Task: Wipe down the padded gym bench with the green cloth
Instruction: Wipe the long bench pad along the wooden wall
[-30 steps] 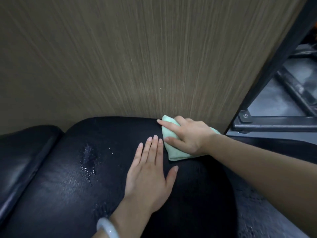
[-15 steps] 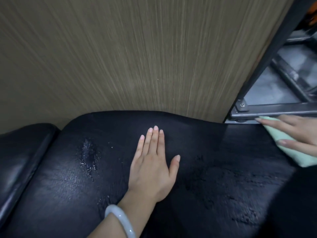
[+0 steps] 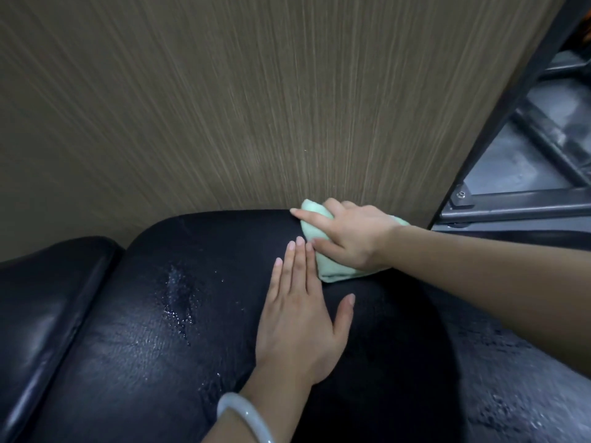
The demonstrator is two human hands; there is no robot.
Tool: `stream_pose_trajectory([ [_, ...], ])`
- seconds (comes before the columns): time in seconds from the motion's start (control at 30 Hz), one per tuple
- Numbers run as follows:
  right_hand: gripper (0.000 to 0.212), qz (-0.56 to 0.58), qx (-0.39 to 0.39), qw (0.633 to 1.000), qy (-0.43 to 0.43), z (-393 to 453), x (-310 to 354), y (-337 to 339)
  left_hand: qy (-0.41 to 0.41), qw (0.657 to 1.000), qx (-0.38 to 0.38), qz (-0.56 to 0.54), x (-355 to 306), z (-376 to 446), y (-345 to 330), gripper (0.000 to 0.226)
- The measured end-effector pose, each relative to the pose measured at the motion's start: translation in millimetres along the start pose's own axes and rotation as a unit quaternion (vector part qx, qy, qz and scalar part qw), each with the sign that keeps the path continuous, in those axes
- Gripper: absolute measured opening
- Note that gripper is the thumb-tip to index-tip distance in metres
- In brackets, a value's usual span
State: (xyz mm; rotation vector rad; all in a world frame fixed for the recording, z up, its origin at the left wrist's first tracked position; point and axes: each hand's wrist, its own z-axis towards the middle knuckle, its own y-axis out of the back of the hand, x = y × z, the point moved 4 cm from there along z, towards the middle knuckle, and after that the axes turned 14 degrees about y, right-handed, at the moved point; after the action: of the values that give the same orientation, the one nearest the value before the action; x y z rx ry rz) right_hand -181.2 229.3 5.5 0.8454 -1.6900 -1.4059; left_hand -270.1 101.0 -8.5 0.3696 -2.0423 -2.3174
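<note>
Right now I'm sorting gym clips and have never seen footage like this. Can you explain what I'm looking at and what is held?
No machine here: a camera worn on a person's head looks down at their own two hands. The left hand, with a pale bangle on the wrist, lies flat on a black padded bench. The right hand grips a folded green cloth against the bench's far edge, beside a wood-grain wall. Water droplets sit on the padding left of the hands. A metal frame shows at right.
</note>
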Motion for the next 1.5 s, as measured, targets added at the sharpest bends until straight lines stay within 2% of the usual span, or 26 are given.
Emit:
stream_pose_trajectory([
  [0.13,0.058,-0.005,0.001,1.0,0.0,3,5,-1,0.004,1.0,0.014,-0.007,1,-1,0,0.082],
  [0.27,0.064,-0.043,-0.001,0.998,0.036,-41,2,-1,0.013,0.998,0.052,-0.03,3,-1,6,0.088],
  [0.37,0.062,-0.048,0.028,0.998,0.041,-89,-14,0,0.007,0.996,0.083,-0.025,5,-2,11,0.092],
  [0.47,0.061,-0.043,0.058,0.997,0.037,-105,-25,-1,0.012,0.997,0.069,-0.042,5,-2,13,0.097],
  [0.63,0.067,-0.041,0.061,0.997,0.027,-72,-12,2,0.019,0.995,0.043,-0.09,5,-2,6,0.099],
  [0.87,0.075,-0.034,0.009,0.999,0.007,5,18,3,0.047,0.996,-0.024,-0.072,6,-4,2,0.085],
  [1.07,0.061,-0.041,0.015,0.999,0.025,31,26,4,0.096,0.994,-0.03,-0.052,6,0,4,0.088],
  [1.2,0.068,-0.034,-0.001,0.999,0.009,7,24,1,0.087,0.994,-0.007,-0.064,7,-3,4,0.091],
  [1.37,0.07,-0.042,0.017,0.999,0.001,-61,9,-1,0.07,0.995,0.055,-0.038,6,-2,11,0.113],
  [1.5,0.077,-0.049,0.034,0.998,-0.018,-79,8,-1,0.044,0.997,0.051,-0.031,17,2,15,0.103],
])
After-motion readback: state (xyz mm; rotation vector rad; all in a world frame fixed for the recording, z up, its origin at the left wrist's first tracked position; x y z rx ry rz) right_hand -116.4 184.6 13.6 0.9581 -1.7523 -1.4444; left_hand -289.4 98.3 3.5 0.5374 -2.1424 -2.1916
